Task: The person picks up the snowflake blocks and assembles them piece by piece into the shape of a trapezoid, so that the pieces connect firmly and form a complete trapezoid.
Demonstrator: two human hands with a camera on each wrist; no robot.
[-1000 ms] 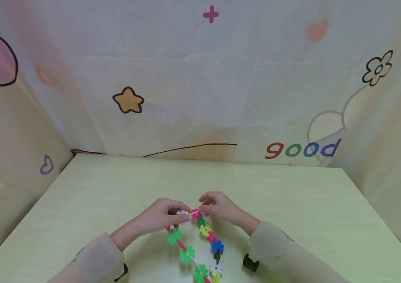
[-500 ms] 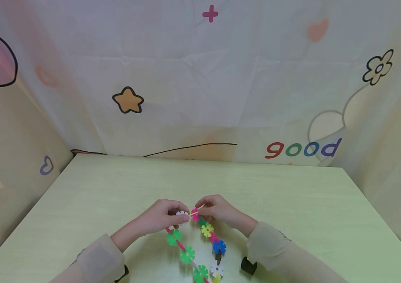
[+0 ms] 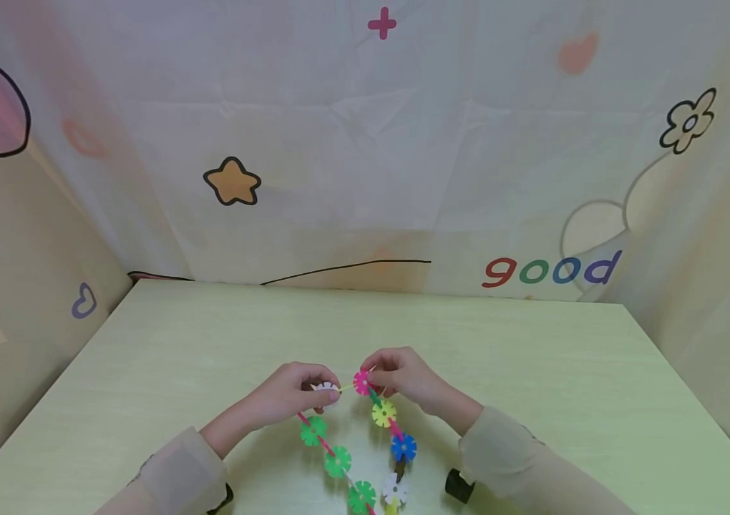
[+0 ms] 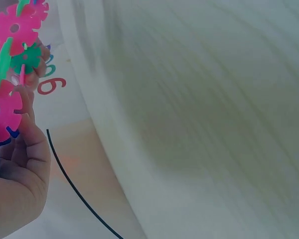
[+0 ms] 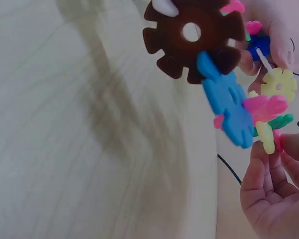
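Observation:
A chain of slotted plastic snowflake discs hangs between both hands in the head view. My left hand (image 3: 281, 393) pinches a white disc (image 3: 326, 387) at the top left between thumb and fingers. My right hand (image 3: 406, 375) pinches the chain by a pink disc (image 3: 361, 383). Edge-on between them sits a thin yellow disc (image 3: 346, 388). Green discs (image 3: 338, 462) run down the left strand; a yellow disc (image 3: 383, 413) and a blue disc (image 3: 404, 448) are in the right one. In the right wrist view a brown disc (image 5: 209, 37) hangs near the camera. The chain's lower end is out of the head view.
A pale table (image 3: 210, 336) lies under the hands. Printed curtains (image 3: 339, 143) enclose it at the back and sides. A black band (image 3: 459, 486) shows under the right sleeve (image 3: 507, 450).
My right hand first came toward the left hand, then drew back up and right with the pink disc. The gap between the hands is wider now, and the left hand has barely shifted.

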